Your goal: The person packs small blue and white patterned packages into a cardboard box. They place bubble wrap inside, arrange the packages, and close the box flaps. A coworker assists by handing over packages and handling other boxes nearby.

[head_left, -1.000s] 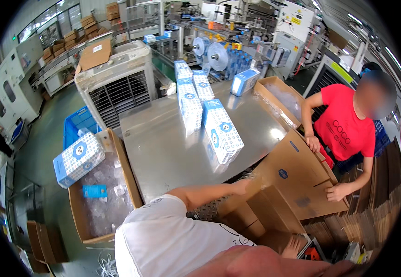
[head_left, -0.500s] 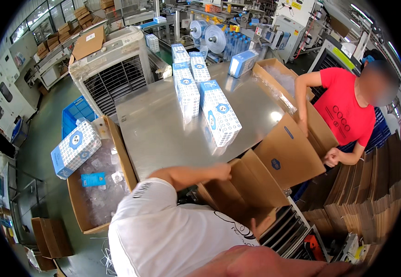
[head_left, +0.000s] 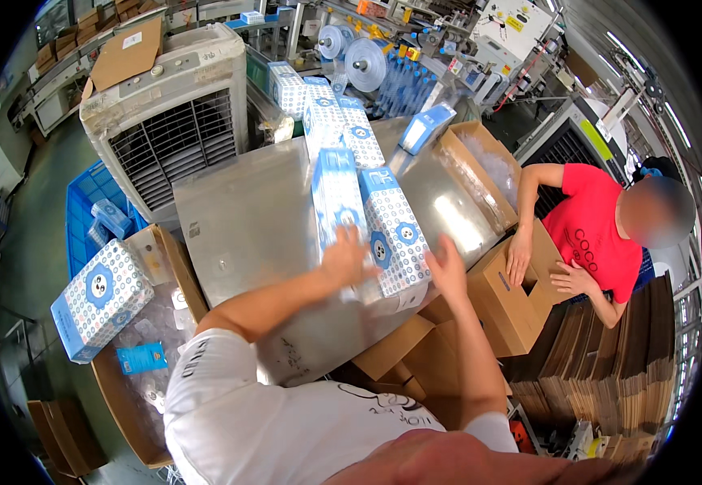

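Note:
Several tall white-and-blue patterned packages (head_left: 399,234) stand in a cluster on the metal table (head_left: 238,210). My left hand (head_left: 347,260), smeared by motion, is at the near end of the front left package (head_left: 335,190); its grip cannot be made out. At the near right corner of the front right package, my right hand (head_left: 448,271) is open, fingers apart, holding nothing visible. Below my right forearm an open cardboard box (head_left: 395,347) stands against the table's near edge.
A co-worker in a red shirt (head_left: 589,214) has both hands on a brown carton (head_left: 504,295) at the right. Flat cardboard (head_left: 593,356) is stacked beside it. Left are a carton of clear plastic bags (head_left: 145,331), a blue crate (head_left: 84,210) and an air cooler (head_left: 165,113).
My left hand has moved from the open box to the packages, and my right hand has risen out of the box area. The co-worker's carton flaps are now folded down. The view has shifted.

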A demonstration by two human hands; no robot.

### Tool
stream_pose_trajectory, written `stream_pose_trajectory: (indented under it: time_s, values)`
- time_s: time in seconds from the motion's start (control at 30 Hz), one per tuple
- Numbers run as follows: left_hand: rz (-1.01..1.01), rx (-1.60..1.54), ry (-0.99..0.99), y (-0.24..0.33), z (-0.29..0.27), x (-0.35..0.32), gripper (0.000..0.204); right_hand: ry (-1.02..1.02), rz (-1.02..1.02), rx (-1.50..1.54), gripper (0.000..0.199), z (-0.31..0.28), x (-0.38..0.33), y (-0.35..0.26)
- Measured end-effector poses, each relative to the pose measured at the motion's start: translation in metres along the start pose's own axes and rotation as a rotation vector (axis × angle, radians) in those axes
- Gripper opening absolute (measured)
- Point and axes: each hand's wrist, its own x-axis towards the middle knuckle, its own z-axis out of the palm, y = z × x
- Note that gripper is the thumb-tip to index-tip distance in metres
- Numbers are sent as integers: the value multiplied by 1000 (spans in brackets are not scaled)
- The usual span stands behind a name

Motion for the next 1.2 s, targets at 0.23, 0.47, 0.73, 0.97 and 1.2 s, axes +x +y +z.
stream_pose_trajectory:
  time_s: [0.23, 0.47, 0.73, 0.97, 1.2]
  values:
    - [1002, -22, 68, 5, 6, -26, 86, -263, 247, -634, 112, 103, 79, -32]
    - [888, 29, -21, 11, 30, -5, 70, -202, -99, -208, 107, -6, 52, -20]
    - [958, -517, -146, 210, 30, -88, 91, -188, -73, 44, 105, -219, -126, -45]
    - [1148, 187, -977, 211, 220, -123, 81, -267, 166, -120, 96, -134, -339, 112]
    - [884, 233, -1398, 122, 245, -71, 62, -633, 358, -494, 88, 68, -374, 190]
